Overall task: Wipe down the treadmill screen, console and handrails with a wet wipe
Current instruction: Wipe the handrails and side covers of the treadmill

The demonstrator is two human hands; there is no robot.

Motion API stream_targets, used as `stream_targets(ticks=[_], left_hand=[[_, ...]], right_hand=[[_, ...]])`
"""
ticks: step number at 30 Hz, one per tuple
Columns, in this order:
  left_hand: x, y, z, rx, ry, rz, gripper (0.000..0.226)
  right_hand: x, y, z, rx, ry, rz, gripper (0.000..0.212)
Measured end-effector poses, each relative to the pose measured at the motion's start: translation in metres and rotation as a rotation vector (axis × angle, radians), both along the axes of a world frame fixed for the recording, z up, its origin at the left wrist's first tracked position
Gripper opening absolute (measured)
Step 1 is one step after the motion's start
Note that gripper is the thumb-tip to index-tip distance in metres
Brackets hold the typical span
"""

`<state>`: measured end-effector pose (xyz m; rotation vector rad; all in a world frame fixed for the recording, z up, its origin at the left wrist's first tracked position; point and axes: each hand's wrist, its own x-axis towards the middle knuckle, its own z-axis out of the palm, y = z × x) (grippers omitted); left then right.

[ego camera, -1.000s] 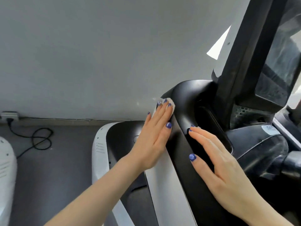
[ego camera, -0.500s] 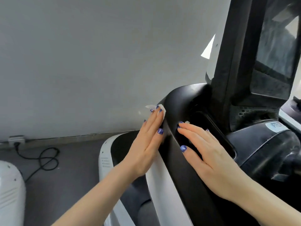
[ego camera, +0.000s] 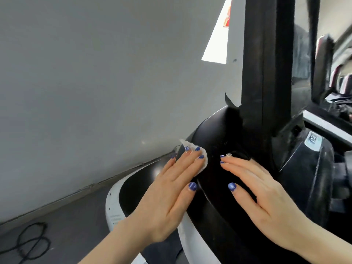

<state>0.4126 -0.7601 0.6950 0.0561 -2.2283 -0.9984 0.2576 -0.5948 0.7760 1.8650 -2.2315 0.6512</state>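
Pressing flat, our left hand lies with straight fingers on the white wet wipe, which is pinned under the fingertips against the rounded black console at its left edge; a corner of the wipe sticks out past the nails toward the wall. Our right hand is likewise open, fingers straight and slightly spread, resting on the same black console surface just beside the left hand and holding nothing. Both hands have blue-painted nails. Rising from the console just beyond the right fingertips is the thick black upright of the treadmill screen, seen edge-on, with its dark glass face turned away to the right. Below the left hand runs a white trim panel of the treadmill frame. Farther left is a plain grey wall, meeting a dark floor where a black cable lies in loops.
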Motion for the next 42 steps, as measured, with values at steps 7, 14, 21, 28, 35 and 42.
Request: stream_targets(ticks=[7,14,21,28,35,42], left_hand=[[-0.057,-0.066,0.04,-0.086,-0.165,-0.105,0.058],[-0.066,-0.066,0.033,0.055,-0.103,-0.132,0.049],[-0.087,-0.085,0.051,0.254,-0.11,-0.169,0.045],[-0.114,-0.109,0.094,0.412,0.138,-0.167,0.045],[-0.177,-0.133,0.175,0.148,0.36,-0.152,0.055],[-0.22,-0.117,0.156,0.109,0.421,-0.343,0.07]], right_hand=[[-0.017,0.001,0.008,-0.062,-0.021,-0.152,0.042],[-0.024,0.005,0.008,-0.014,0.099,-0.079,0.043],[-0.042,-0.017,0.036,-0.11,0.183,-0.085,0.044],[-0.068,-0.049,0.084,-0.259,0.361,-0.18,0.044],[-0.09,-0.097,0.139,-0.35,0.615,-0.237,0.047],[-0.11,-0.149,0.183,-0.329,0.742,-0.283,0.054]])
